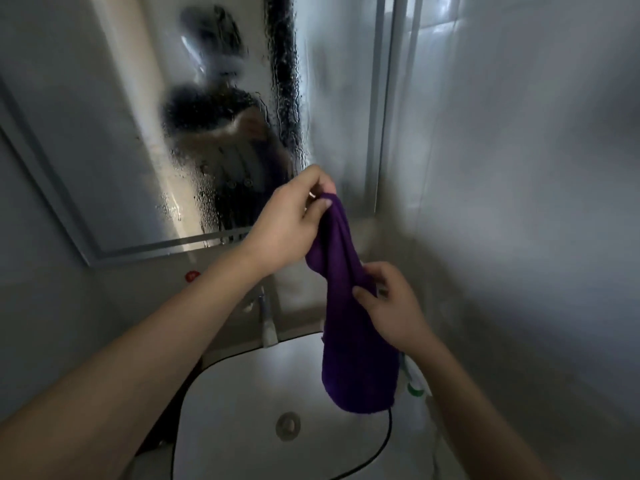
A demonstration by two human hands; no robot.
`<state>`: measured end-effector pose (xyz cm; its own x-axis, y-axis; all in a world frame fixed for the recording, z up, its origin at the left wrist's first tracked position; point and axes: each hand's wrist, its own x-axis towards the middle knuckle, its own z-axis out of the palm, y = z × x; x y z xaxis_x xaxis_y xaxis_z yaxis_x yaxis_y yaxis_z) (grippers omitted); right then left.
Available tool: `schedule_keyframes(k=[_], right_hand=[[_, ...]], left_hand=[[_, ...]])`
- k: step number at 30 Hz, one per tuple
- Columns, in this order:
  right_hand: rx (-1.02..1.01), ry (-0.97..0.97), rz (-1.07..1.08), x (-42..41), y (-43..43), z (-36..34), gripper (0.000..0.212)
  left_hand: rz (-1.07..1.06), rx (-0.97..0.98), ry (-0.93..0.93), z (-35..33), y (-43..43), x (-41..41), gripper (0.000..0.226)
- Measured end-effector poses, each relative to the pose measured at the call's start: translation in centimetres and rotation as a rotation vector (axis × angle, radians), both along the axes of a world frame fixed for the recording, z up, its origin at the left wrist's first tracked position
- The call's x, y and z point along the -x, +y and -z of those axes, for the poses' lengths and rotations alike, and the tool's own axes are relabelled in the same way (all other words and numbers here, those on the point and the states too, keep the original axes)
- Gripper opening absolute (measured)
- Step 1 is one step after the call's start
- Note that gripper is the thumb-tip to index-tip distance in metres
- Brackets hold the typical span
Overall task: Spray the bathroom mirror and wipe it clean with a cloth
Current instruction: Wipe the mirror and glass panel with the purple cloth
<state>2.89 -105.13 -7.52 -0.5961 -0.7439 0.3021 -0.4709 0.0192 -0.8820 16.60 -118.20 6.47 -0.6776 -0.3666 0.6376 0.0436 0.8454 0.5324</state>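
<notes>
head view: below the wet mirror (114, 150), left hand (287, 223) pinches the top of the purple cloth (349, 341), right hand (391, 306) its middle — spraying seems done; next, wiping — pressing it flat.

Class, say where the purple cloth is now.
Head view, right of centre: the purple cloth hangs above the sink, left hand pinching its top, right hand gripping its middle.

soft matt purple cloth (349, 306), wet droplet-streaked glass mirror (194, 140), glossy white sink (242, 393), shiny metal tap (267, 320)
</notes>
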Motion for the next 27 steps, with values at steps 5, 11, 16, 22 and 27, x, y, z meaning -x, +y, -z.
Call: schedule_keyframes(k=[5,11,16,22,27], right_hand=[[-0.071,-0.206,-0.217,0.3,-1.2,-2.5,0.027],[-0.028,-0.236,-0.408,-1.1,-3.0,-5.1,0.016],[0.092,-0.113,-0.237,-0.2,-4.6,-8.7,0.022],[0.122,0.151,-0.137,0.1,-6.3,-15.3,0.033],[0.129,0.268,-0.163,-2.9,-8.0,-20.1,0.023]], left_hand=[[-0.037,0.08,0.127,-5.5,-1.0,-0.5,0.02],[-0.098,0.059,0.193,-9.0,-2.3,-2.1,0.022],[-0.244,-0.163,0.215,-9.0,-5.1,-5.9,0.036],[-0.361,-0.369,-0.042,-7.9,-7.0,-10.7,0.03],[-0.202,-0.434,-0.262,-7.0,-6.1,-11.6,0.037]])
